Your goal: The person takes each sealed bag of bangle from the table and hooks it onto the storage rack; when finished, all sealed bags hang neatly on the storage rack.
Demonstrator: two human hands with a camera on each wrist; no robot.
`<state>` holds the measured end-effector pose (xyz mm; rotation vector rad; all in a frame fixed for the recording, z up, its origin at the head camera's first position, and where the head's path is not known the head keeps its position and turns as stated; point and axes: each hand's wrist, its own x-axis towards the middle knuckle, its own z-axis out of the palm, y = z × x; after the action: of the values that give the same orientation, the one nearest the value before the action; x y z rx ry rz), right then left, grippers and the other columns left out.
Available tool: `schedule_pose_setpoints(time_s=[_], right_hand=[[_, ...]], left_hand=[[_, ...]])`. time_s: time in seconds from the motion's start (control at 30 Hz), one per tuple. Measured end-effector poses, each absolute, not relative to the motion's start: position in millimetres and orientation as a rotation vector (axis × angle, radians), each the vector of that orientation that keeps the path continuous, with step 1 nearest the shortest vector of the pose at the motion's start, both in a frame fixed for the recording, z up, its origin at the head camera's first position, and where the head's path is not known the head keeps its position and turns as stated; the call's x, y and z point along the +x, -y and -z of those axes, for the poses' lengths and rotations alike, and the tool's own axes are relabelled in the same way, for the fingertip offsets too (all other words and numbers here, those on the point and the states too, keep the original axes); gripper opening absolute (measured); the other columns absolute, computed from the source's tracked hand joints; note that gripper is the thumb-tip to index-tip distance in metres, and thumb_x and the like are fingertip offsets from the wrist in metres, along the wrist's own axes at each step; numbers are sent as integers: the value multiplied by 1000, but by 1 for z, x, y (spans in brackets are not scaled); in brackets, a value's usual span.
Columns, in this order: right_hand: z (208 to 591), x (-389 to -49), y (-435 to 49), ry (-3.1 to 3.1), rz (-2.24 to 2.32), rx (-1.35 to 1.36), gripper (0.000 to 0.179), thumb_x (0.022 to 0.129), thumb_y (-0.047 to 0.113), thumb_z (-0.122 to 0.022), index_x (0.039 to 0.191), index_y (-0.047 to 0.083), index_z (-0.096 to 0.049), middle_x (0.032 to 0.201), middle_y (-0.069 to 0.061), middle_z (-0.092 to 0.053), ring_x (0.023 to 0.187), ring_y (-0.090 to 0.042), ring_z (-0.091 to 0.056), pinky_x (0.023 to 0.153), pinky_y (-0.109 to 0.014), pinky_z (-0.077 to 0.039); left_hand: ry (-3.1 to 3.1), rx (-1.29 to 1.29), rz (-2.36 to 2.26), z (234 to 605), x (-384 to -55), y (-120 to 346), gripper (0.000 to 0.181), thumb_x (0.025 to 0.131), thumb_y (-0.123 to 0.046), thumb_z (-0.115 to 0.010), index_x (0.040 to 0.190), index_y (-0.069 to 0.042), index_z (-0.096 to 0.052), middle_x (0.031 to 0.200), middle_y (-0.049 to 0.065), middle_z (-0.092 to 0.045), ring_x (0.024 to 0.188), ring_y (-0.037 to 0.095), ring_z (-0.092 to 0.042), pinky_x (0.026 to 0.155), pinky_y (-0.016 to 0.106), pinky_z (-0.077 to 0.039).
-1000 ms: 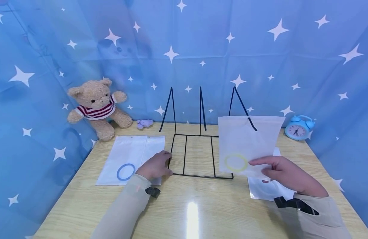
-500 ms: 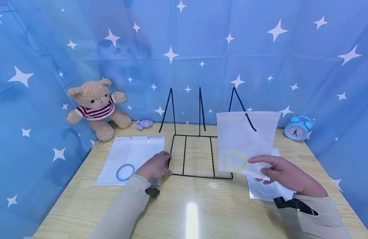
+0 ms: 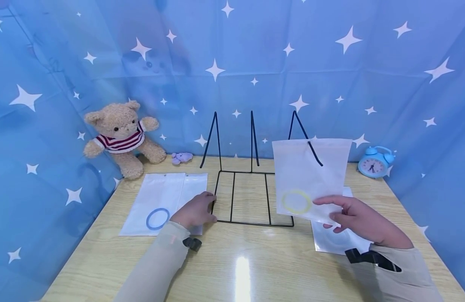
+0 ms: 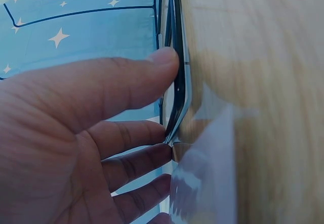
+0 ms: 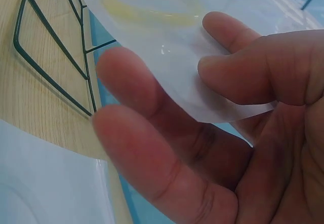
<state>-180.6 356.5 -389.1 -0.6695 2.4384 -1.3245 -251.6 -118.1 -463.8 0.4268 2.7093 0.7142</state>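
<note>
At nine o'clock a teddy bear (image 3: 121, 126) in a striped shirt leaned near the blue backdrop (image 3: 240, 46). At eight o'clock white pouches (image 3: 157, 188), one showing a blue ring (image 3: 147, 219), lay flat on the wooden surface (image 3: 217, 260). At seven o'clock the left hand (image 3: 196, 209), thumb and fingers apart, touched the left edge wire of a black rack (image 3: 251, 223) in the centre; light, even pressure there would best keep the base from shifting. At three o'clock a translucent bag (image 3: 296, 167) with a yellow ring (image 3: 296, 191) hung at the right hook (image 3: 315, 153), apparently threaded near its top edge, the hook's tip showing in front. At four o'clock the right hand (image 3: 362, 220) pinched the bag's lower right corner between thumb and fingers. Handled well, the bag would be eased toward twelve o'clock along the hook, kept slack and released gently; a tug toward six could pull it off.
</note>
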Motion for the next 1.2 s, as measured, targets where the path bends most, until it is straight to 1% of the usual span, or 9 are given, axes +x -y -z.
schedule_pose_setpoints(time_s=[0.07, 0.17, 0.33, 0.43, 0.53, 0.67, 0.83, 1.03, 1.2], right_hand=[[389, -181, -357, -2437, 1336, -661, 43, 108, -1, -52, 151, 5, -53, 136, 12, -56, 93, -26, -78, 73, -40, -66], [390, -181, -356, -2446, 1343, -644, 43, 108, -1, -52, 150, 6, -54, 139, 19, -53, 95, -26, -77, 73, -41, -66], [390, -180, -355, -2490, 1346, -603, 44, 107, 0, -55, 150, 8, -55, 146, -1, -49, 93, -26, -77, 72, -41, -66], [391, -180, -354, -2514, 1360, -596, 44, 106, 0, -56, 150, 8, -56, 145, 8, -50, 92, -26, -77, 71, -40, -66], [392, -180, -353, -2530, 1380, -600, 45, 106, -2, -56, 150, 7, -55, 150, 0, -50, 91, -27, -78, 69, -41, -66], [392, -181, -353, -2555, 1393, -578, 48, 105, -4, -56, 152, 6, -53, 152, -27, -43, 90, -26, -78, 68, -40, -66], [392, -182, -353, -2583, 1404, -543, 50, 105, -2, -57, 154, 8, -52, 147, -27, -49, 90, -26, -77, 68, -41, -66], [393, -183, -352, -2633, 1410, -508, 51, 106, -2, -57, 154, 12, -52, 148, -18, -48, 92, -25, -78, 68, -40, -66], [394, -183, -353, -2657, 1447, -501, 52, 106, -2, -57, 155, 11, -51, 113, -20, -61, 93, -20, -79, 69, -41, -66]], left_hand=[[-2709, 430, -714, 463, -251, 118, 75, 92, -23, -83, 156, -4, -49, 165, 17, -41, 152, 37, -41, 121, 52, -40], [-2708, 432, -719, 462, -251, 117, 74, 92, -22, -83, 156, -3, -50, 164, 17, -42, 151, 37, -41, 121, 52, -40], [-2708, 431, -725, 461, -251, 117, 74, 92, -22, -83, 156, -3, -50, 164, 17, -42, 151, 37, -41, 121, 52, -40], [-2708, 428, -725, 462, -251, 117, 74, 92, -23, -83, 156, -3, -50, 164, 17, -42, 151, 37, -41, 121, 52, -40], [-2708, 428, -724, 463, -251, 117, 74, 92, -23, -83, 156, -3, -50, 164, 17, -42, 151, 37, -41, 121, 52, -40], [-2711, 436, -720, 463, -252, 117, 74, 92, -23, -83, 156, -3, -50, 164, 17, -42, 151, 37, -42, 121, 52, -40], [-2711, 432, -722, 462, -251, 117, 74, 92, -22, -83, 156, -3, -50, 164, 17, -42, 151, 37, -42, 121, 52, -40], [-2716, 428, -715, 465, -253, 118, 74, 92, -23, -84, 155, -4, -51, 164, 16, -42, 151, 37, -41, 120, 53, -41], [-2712, 433, -715, 465, -252, 118, 74, 93, -23, -83, 156, -4, -50, 165, 16, -40, 152, 37, -40, 121, 52, -40]])
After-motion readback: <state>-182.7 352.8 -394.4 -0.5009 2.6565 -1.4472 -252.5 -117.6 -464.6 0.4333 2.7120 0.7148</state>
